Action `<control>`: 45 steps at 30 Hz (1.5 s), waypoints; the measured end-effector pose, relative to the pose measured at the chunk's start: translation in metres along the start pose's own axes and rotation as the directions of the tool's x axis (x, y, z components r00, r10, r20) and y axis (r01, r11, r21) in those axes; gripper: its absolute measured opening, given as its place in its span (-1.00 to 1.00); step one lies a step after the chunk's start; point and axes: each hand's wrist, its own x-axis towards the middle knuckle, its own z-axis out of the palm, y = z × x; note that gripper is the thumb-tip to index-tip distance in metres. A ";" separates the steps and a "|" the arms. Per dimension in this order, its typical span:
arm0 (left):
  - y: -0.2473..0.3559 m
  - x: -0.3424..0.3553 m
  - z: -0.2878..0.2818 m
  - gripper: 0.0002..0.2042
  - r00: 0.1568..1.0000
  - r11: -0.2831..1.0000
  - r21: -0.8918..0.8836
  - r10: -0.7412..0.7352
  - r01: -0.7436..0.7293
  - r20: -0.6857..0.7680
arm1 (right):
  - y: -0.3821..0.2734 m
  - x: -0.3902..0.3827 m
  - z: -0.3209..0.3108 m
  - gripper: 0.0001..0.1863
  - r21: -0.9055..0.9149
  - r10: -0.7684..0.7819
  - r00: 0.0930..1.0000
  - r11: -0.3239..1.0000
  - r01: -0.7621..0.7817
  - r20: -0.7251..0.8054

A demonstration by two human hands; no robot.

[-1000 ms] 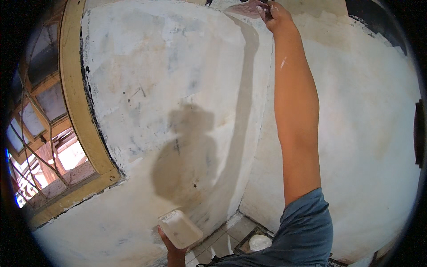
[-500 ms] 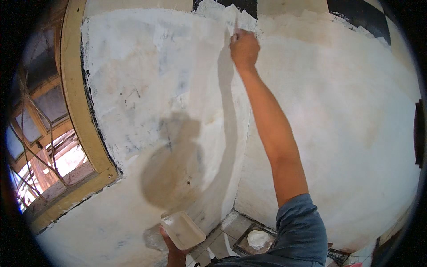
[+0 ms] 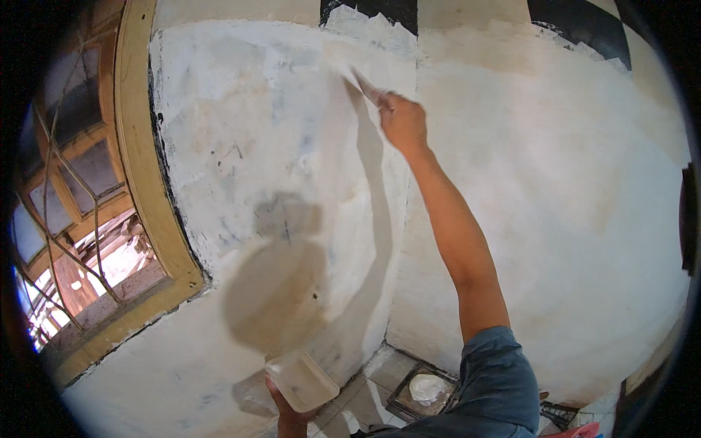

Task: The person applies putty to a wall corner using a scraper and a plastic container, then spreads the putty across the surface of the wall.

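Right of the window frame [image 3: 142,157], the fingers of the right hand [image 3: 405,124] grip a blurred scraper [image 3: 368,89] close to the whitish wall [image 3: 241,124], while below and right of that frame the left hand's [image 3: 284,410] fingers hold a pale tray [image 3: 305,383].

On my feed, the left wall [image 3: 219,109] reads chalky white, mottled with tan stains, blue-grey smudges and small dark specks. The right wall [image 3: 548,182] is creamier, with faint beige clouding. Above, I get black blocks [image 3: 580,25] alternating with beige ones [image 3: 475,13]. The window frame [image 3: 146,146] is ochre yellow, edged in black. I see the shallow tray [image 3: 310,379] as pale cream and the thin blade [image 3: 369,86] as a blurred brownish grey. The sleeve [image 3: 500,379] is slate blue, the floor tiles [image 3: 354,398] grey, the round mound [image 3: 429,389] white.
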 end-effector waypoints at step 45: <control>0.011 -0.019 -0.028 -0.25 0.997 0.994 0.088 0.070 -0.067 -0.036 | -0.123 -0.109 0.035 -0.81 0.099 -0.136 0.990 0.986 0.131 0.046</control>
